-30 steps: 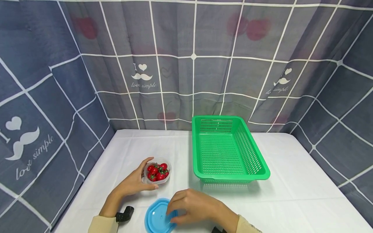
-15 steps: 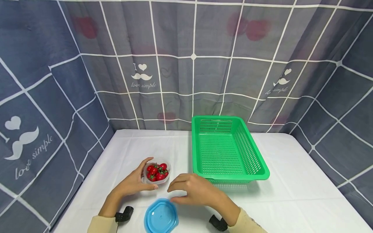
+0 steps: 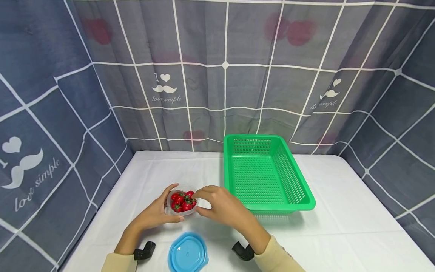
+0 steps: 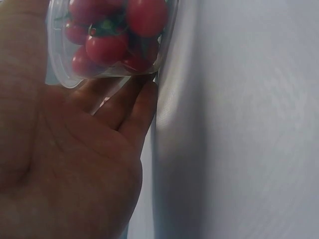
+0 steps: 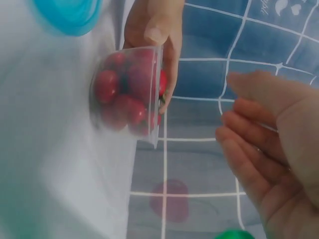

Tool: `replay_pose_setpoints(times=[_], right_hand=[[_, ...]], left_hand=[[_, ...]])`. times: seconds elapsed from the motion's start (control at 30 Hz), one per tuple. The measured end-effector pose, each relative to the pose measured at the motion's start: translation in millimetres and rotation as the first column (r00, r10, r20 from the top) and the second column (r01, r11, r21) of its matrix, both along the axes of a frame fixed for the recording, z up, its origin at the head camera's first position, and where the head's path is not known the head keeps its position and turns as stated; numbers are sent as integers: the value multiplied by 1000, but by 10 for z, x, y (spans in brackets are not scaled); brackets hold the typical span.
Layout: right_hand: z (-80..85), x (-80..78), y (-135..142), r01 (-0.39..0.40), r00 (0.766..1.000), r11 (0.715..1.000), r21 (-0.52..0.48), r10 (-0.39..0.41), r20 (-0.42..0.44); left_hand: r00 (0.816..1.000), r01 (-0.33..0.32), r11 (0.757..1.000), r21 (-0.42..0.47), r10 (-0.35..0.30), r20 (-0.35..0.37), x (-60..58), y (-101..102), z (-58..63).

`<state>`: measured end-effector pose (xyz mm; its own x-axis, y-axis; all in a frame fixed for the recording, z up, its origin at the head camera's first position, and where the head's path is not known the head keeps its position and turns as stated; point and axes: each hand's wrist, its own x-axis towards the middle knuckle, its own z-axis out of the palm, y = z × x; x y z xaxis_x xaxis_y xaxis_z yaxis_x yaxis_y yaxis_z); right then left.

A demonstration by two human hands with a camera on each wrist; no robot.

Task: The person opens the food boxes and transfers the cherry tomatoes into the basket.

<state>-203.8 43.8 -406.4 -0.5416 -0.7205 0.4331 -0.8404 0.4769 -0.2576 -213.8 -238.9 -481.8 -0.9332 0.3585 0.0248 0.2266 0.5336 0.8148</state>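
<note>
Low in the head view, just left of centre, a clear tub [image 3: 187,213] of red cherry tomatoes [image 3: 183,202] appears to rest on the white cloth [image 3: 340,219], its top uncovered. The left hand [image 3: 157,212] grasps it from the left, fingers round the far side and thumb along the near side. Over the tub's right edge hangs the right hand [image 3: 218,204], fingers loosely bent and gripping nothing; the right wrist view shows them apart from the fruit. At the bottom of the head view lies the blue lid [image 3: 187,252], near the tub but not touching it, and right of centre sits the green basket [image 3: 275,207].

The step in hand looks like reaching for a tomato. The next move probably calls for lowering the right fingertips and pinching one gently, as the tomatoes lie close together, with the left hand steadying the tub
</note>
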Motion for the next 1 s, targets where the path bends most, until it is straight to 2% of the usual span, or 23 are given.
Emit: replay_pose_setpoints(times=[0.23, 0.33, 0.77, 1.0], right_hand=[[3, -84, -201, 114, 993, 993, -23, -113, 31], [-12, -104, -284, 138, 990, 990, -18, -137, 45], [-246, -193, -608, 164, 983, 986, -36, -160, 87], [-337, -212, -709, 157, 986, 988, -16, -156, 52]], left_hand=[[1000, -2, 1000, -1, 2, 0, -7, -10, -6], [1000, -1, 1000, 2, 1, 0, -4, -15, -9], [1000, 13, 1000, 23, -14, 8, -8, -4, -23], [1000, 7, 1000, -6, -7, -2, -1, -10, 6]])
